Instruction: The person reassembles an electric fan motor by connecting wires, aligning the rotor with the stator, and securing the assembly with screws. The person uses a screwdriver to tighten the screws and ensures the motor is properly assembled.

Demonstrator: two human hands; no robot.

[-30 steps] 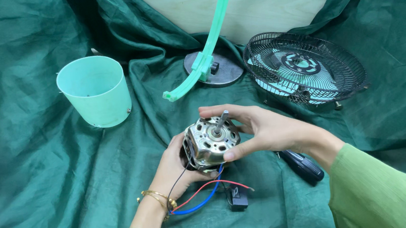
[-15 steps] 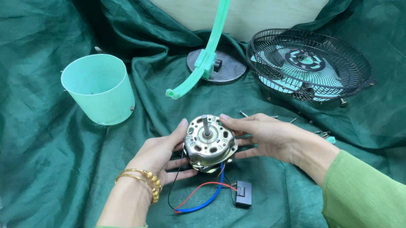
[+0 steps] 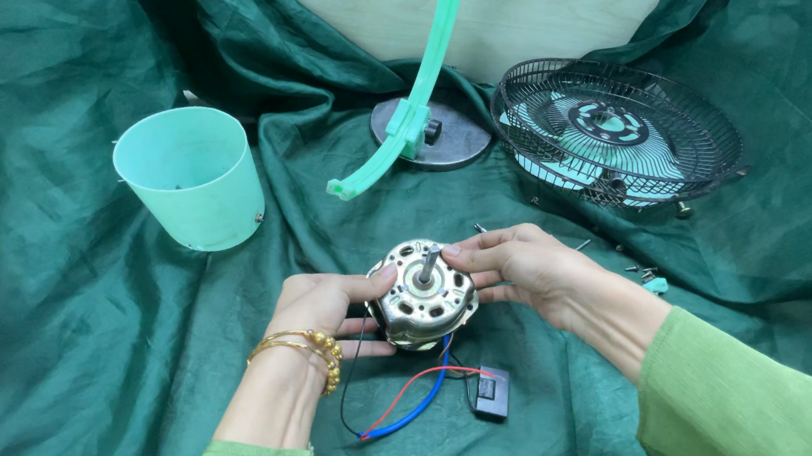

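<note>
A silver metal fan motor [image 3: 421, 297] with a short shaft pointing up is held between both hands just above the green cloth. My left hand [image 3: 319, 312], with gold bangles at the wrist, grips its left side. My right hand [image 3: 521, 266] grips its right side, fingertips near the shaft. Red, blue and black wires [image 3: 414, 398] trail from the motor down to a small black capacitor box [image 3: 492, 392] lying on the cloth.
A mint green plastic housing cup [image 3: 189, 175] stands at the left. A curved mint green stand arm [image 3: 412, 97] rises from a round grey base [image 3: 437, 139]. A black wire fan guard with blades [image 3: 617, 130] lies at the right. Small screws [image 3: 644, 273] lie beside it.
The motor has been turned so its shaft points up and lowered toward the cloth. Both hands have shifted to its sides, the left hand moving from underneath to the left side.
</note>
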